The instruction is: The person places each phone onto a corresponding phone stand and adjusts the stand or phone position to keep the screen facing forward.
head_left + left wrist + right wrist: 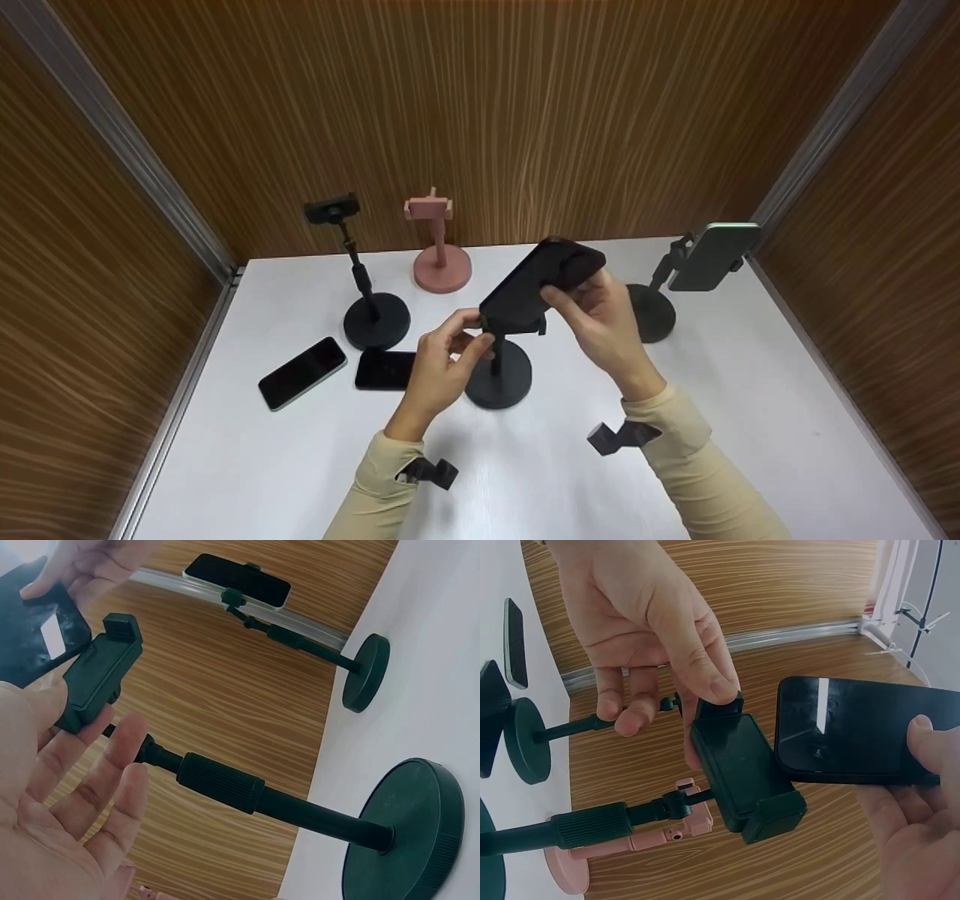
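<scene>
My right hand (604,322) grips a black smartphone (536,281), thumb across its screen and fingers behind it. The phone is tilted over a dark phone stand (501,375) with a round base. My left hand (442,364) pinches one end of that stand's clamp (742,765) between thumb and index finger, its other fingers loosely bent. In the right wrist view, the phone's near corner lies beside the clamp; whether they touch I cannot tell. The left wrist view shows the stand's ribbed pole (221,781) running down to its base.
Behind stand another dark stand (377,319) and a pink stand (442,270). A stand on the right (652,311) bears a phone (715,256). Two phones lie on the white table, one at left (302,373), the other (384,370) partly behind my left hand. Wood-patterned panels (480,120) enclose the table.
</scene>
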Available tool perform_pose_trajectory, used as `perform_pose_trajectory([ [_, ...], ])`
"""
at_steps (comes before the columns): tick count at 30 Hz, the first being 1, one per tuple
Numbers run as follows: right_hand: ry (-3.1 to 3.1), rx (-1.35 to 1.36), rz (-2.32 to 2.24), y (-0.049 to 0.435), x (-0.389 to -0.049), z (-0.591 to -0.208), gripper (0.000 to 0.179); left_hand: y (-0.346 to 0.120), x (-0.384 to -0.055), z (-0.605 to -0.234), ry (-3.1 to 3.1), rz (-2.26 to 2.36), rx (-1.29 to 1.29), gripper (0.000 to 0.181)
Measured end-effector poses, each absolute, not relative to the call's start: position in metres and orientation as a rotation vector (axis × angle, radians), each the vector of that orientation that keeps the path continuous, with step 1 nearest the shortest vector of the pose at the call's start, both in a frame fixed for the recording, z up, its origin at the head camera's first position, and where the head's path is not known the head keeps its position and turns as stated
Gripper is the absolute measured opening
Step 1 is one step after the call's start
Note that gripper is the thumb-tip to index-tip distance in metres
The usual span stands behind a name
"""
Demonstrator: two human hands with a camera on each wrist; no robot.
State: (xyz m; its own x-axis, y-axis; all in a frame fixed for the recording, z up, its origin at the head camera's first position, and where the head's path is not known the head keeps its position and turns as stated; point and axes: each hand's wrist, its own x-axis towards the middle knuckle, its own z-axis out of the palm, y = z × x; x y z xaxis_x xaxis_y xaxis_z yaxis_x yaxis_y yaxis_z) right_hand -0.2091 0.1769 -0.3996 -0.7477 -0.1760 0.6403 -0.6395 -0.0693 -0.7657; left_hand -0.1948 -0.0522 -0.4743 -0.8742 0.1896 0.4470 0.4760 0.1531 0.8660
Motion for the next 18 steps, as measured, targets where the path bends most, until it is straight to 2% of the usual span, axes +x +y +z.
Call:
perform_pose_trajectory([
  [4,-1.889,0.873,1.878,0.1770,-0.2099,-0.4018,0.036,-0.0519,-0.1956,-0.4754,-2.190,-1.801,-0.650,0.024],
  [12,-2.002,0.828,1.828,0.1790,-0.2101,-0.4061,0.027,-0.0515,-0.1959,-0.4764,-2.180,-1.823,-0.649,0.026],
  [18,-2.016,0.815,1.879,0.1798,-0.2116,-0.4061,0.031,-0.0515,-0.1963,-0.4773,-2.179,-1.818,-0.651,0.026],
])
